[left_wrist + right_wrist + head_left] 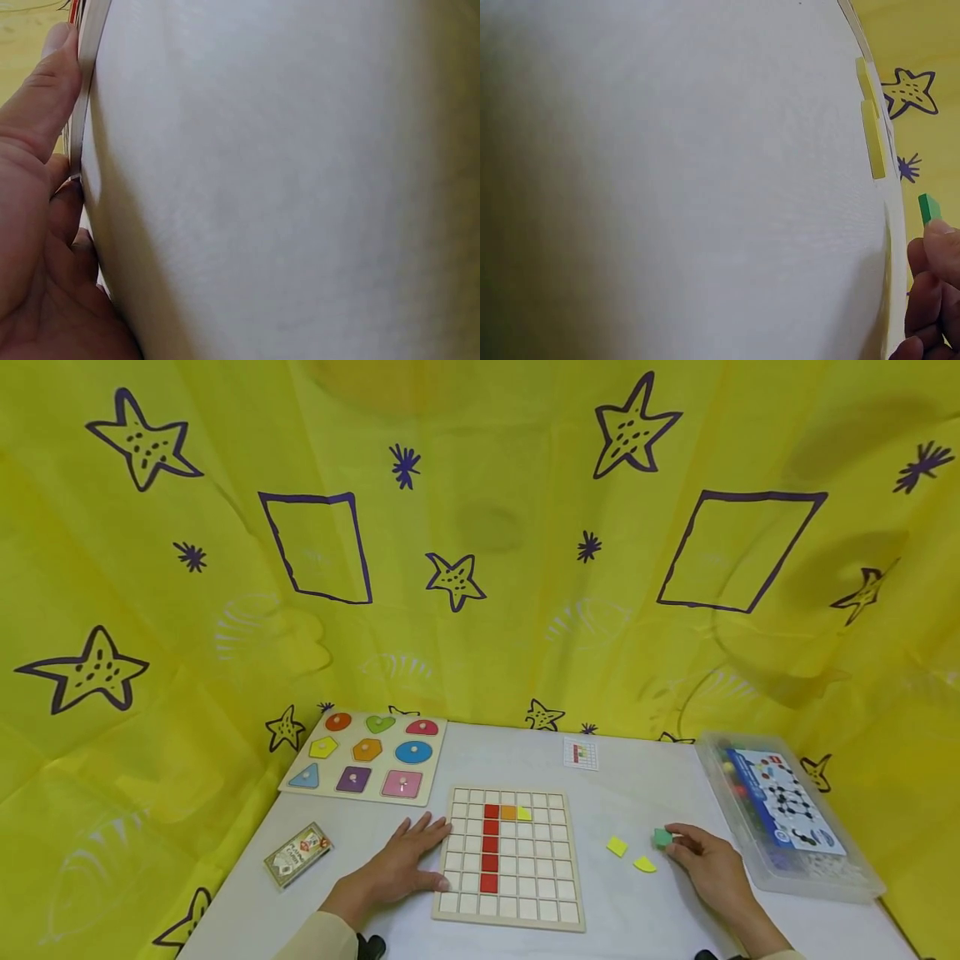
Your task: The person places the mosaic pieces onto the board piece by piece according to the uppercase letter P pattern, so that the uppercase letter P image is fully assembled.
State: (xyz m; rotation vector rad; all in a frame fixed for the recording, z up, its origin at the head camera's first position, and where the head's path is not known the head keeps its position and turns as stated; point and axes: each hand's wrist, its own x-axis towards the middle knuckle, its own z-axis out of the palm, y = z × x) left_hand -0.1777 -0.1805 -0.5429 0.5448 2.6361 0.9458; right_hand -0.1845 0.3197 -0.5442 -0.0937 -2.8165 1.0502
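Note:
A wooden grid board (528, 910) lies in the middle of the table, with a column of red square tiles (489, 863) in it. An orange tile (508, 812) and a yellow tile (524, 814) continue the column's top row to the right. My left hand (405, 857) rests at the board's left edge, fingers spread and thumb on the frame. Between thumb and fingertips, my right hand (708, 864) pinches a small green tile (662, 837), seen edge-on in the right wrist view. Left of that hand lie a yellow square tile (617, 846) and a yellow quarter-round tile (645, 864).
A small pattern card (581, 753) lies behind the board. At the back left is a shape puzzle (307, 785) with knobbed pieces; a playing-card box (297, 855) lies nearer. On the right sits a clear plastic case (840, 881) with a blue booklet (787, 797) on top.

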